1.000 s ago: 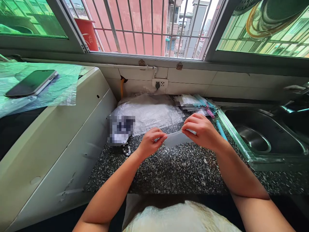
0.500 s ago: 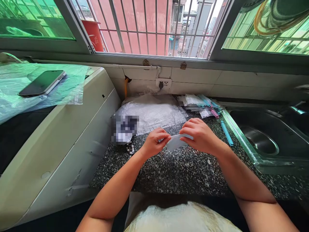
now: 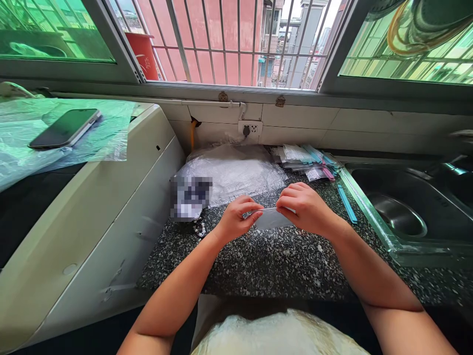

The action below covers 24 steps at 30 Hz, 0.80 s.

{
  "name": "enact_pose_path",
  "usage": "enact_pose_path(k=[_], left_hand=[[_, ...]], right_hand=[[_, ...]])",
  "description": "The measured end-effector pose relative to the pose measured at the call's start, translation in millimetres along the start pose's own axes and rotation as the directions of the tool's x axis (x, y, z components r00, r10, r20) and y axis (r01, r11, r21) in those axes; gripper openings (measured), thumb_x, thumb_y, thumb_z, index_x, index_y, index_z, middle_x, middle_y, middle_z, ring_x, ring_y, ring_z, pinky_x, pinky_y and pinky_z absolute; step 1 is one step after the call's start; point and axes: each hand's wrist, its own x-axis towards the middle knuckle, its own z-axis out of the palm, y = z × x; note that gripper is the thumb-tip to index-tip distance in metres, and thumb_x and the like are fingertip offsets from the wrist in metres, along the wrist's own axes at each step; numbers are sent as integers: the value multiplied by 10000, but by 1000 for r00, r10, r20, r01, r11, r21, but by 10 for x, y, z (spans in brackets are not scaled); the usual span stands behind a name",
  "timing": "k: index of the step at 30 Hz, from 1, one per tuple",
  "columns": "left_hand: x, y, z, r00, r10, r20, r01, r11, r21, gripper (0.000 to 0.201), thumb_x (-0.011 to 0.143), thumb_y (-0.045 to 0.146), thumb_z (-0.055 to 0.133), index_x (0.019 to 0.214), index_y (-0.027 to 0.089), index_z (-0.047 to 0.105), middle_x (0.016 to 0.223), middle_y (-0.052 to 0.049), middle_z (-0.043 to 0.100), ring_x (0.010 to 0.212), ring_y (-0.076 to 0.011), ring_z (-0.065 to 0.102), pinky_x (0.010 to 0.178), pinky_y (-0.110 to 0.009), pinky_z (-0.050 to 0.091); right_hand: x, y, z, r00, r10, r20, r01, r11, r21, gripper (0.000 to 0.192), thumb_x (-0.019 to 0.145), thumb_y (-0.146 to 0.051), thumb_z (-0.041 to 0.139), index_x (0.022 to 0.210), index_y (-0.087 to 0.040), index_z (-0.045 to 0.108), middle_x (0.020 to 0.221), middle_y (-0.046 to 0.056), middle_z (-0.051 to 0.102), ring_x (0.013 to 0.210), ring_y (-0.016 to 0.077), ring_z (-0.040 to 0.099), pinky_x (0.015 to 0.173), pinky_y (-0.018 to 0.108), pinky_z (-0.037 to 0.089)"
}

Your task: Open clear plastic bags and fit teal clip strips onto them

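Observation:
A small translucent plastic bag [image 3: 272,221] hangs above the speckled counter [image 3: 258,268], its top edge stretched between my two hands. My left hand [image 3: 241,217] pinches the left end of that edge between thumb and fingers. At the other end, my right hand [image 3: 305,207] is closed on the edge, with its knuckles up and the fingertips partly hidden. Behind the hands lies a large crumpled clear plastic bag [image 3: 240,170]. Past my right hand, a pile of small clear packets [image 3: 295,155] with blue and pink strips rests near the wall.
A blue strip [image 3: 347,203] lies between my right hand and the metal sink [image 3: 391,212]. On the left, a phone [image 3: 66,128] sits on plastic sheeting atop a white appliance [image 3: 121,212]. A beaded string [image 3: 200,228] lies beside a blurred item [image 3: 191,198]. A socket [image 3: 254,129] is on the wall.
My right hand has shifted slightly along the bag's top edge, fingers more curled. The bag now hangs flatter and straighter between the hands. My left hand is almost unmoved.

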Motion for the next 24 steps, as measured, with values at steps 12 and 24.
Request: enact_pose_path(k=[12, 24], left_hand=[[-3, 2, 26, 998, 29, -59, -31, 999, -38, 140, 845, 237, 569, 808, 183, 693, 703, -20, 573, 670, -114, 534, 594, -249, 453], [1, 10, 0, 998, 7, -58, -9, 999, -38, 163, 848, 250, 567, 792, 181, 703, 691, -27, 589, 659, -116, 544, 586, -244, 452]], right_hand=[[17, -57, 38, 1000, -4, 10, 4, 1000, 20, 240, 894, -239, 451, 705, -192, 591, 674, 6, 604, 674, 135, 479, 686, 285, 313], [2, -25, 7, 1000, 20, -4, -20, 998, 64, 196, 880, -263, 486, 735, -194, 599, 708, 9, 621, 694, 137, 517, 703, 290, 345]])
